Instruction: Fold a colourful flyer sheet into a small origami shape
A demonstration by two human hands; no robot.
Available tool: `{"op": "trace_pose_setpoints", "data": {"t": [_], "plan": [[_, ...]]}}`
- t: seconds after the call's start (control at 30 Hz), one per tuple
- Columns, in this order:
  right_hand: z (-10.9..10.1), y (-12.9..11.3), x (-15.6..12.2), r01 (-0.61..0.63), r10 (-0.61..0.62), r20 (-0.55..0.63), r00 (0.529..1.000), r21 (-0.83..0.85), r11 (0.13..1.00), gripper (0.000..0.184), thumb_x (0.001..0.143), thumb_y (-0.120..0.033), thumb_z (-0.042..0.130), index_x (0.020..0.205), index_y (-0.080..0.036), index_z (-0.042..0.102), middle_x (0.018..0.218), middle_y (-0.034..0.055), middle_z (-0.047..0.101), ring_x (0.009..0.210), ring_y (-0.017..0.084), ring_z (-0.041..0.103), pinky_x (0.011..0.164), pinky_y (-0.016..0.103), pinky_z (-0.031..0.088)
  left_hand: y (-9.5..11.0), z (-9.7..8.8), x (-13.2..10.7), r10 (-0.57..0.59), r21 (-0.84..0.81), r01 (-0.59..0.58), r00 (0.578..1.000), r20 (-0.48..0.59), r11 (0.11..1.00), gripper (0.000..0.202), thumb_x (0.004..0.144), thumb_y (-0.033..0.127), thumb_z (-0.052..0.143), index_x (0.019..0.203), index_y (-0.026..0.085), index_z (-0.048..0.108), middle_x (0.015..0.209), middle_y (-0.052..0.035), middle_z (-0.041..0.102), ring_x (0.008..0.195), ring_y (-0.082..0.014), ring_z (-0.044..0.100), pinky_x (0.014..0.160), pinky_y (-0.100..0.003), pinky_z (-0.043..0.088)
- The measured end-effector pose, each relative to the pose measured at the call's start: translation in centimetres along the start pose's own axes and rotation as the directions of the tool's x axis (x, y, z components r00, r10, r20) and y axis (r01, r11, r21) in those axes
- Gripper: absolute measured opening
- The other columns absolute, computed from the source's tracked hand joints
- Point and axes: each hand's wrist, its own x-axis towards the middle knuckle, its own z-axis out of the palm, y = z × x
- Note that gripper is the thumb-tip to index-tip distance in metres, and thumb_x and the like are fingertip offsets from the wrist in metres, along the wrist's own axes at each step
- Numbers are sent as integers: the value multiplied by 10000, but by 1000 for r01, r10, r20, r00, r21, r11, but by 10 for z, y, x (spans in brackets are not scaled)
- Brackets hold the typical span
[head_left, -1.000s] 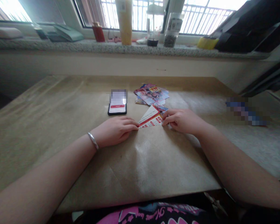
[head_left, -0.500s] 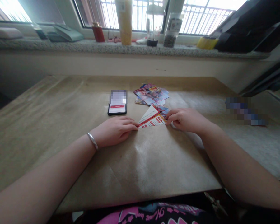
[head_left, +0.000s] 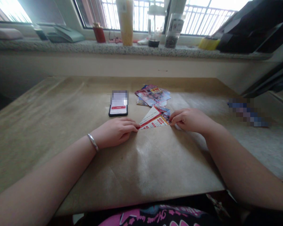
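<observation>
Folded paper leaflet, one piece, white and red with a colourful picture along its far right side, lies on the table between two hands, its long creased edge toward the person. Fingertips cover both its near corners, and its small print is too blurred to read.

The left hand lies low with fingers close together, their tips on the left corner; its thumb is mostly hidden. The right hand has thumb and fingers bunched at the right corner. Whether either hand pinches the paper or only presses it, I cannot tell. One silver bracelet circles the left wrist.

Just beyond the leaflet is one pile of colour flyers, overlapping too much to count. One smartphone lies left of the pile, its upper screen pixelated. Farther right, a flat bluish item is pixelated too.

On the windowsill stand one red bottle, one tall yellow container and two clear containers.
</observation>
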Motion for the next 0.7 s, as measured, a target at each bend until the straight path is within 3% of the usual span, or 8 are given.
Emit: {"op": "trace_pose_setpoints", "data": {"t": [0.27, 0.53, 0.7], "plan": [[3, -1, -1, 10, -11, -46, 999, -31, 999, 315, 777, -120, 480, 788, -276, 754, 1011, -48, 735, 852, 145, 674, 674, 251, 439, -2, 1, -1, -27, -23, 27, 1000, 12, 999, 251, 887, 135, 423, 986, 191, 647, 1158, -63, 664, 1090, -180, 602, 917, -323, 525], [6, -21, 5, 4, -26, -120, 992, -178, 984, 254, 816, -169, 473, 716, -211, 703, 840, 35, 705, 765, 171, 600, 603, 277, 363, 0, -2, -2, -78, -78, 81, 996, 43, 994, 202, 871, 142, 433, 913, 181, 627, 1163, -80, 643, 1077, -191, 599, 902, -321, 515], [20, -49, 20, 173, -202, -238, 950, -136, 975, 264, 861, -212, 487, 1027, -234, 691, 1022, 58, 677, 953, 219, 552, 802, 332, 399, 0, 0, -1, -78, -22, 78, 997, 25, 997, 296, 877, 162, 443, 1128, 188, 597, 1146, -81, 632, 1018, -185, 604, 889, -316, 508]]}}
